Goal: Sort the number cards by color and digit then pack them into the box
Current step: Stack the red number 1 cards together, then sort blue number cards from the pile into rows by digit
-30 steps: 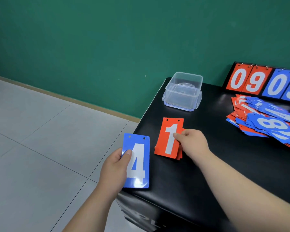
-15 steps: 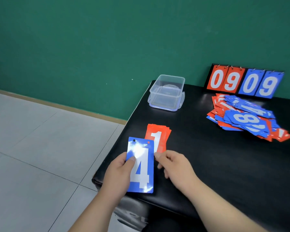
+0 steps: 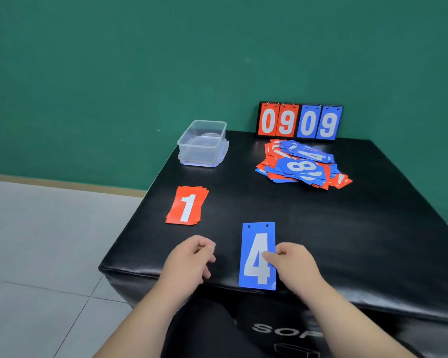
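Through the head view, our right hand [image 3: 294,262] pinches the blue 4 card [image 3: 255,267] by its right edge, near the front of the table [image 3: 347,228]. Our left hand [image 3: 189,259] is loosely curled and holds nothing. We judge that a blue pile is starting beside the red 1 stack [image 3: 187,205]. The next move calls for letting go and reaching to the mixed pile [image 3: 303,164]. The box [image 3: 203,143] looks empty.

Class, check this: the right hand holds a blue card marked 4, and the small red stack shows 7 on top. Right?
Wrong digit: in the head view the red card stack shows 1 on top. The right hand holds the blue 4 card.
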